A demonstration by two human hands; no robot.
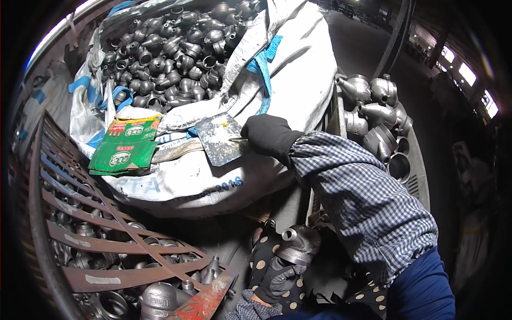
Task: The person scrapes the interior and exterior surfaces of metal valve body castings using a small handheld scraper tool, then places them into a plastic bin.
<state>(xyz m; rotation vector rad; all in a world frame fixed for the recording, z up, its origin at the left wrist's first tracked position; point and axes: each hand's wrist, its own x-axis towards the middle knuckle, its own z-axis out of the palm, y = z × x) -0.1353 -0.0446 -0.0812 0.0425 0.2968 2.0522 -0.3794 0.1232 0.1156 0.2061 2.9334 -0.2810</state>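
Observation:
My left hand (281, 278), in a dark grey glove, is closed round a grey cast-metal pipe body (298, 244) above my lap. The casting is tilted, with a round opening facing up and left. My right hand (270, 137), in a dark glove, is closed on a thin stick (237, 140), most of it hidden in the fist. The stick's tip is over a flat, speckled grey plate (218, 146) bearing a yellow spot. That plate rests on the side of a white woven sack (298, 58).
Many grey castings (176, 58) fill the sack. Folded green cardboard (125, 145) lies on its edge. At lower left, a rusty metal-slat cage (80, 240) holds more castings. To the right, several castings (381, 114) are heaped in a grey crate (418, 178).

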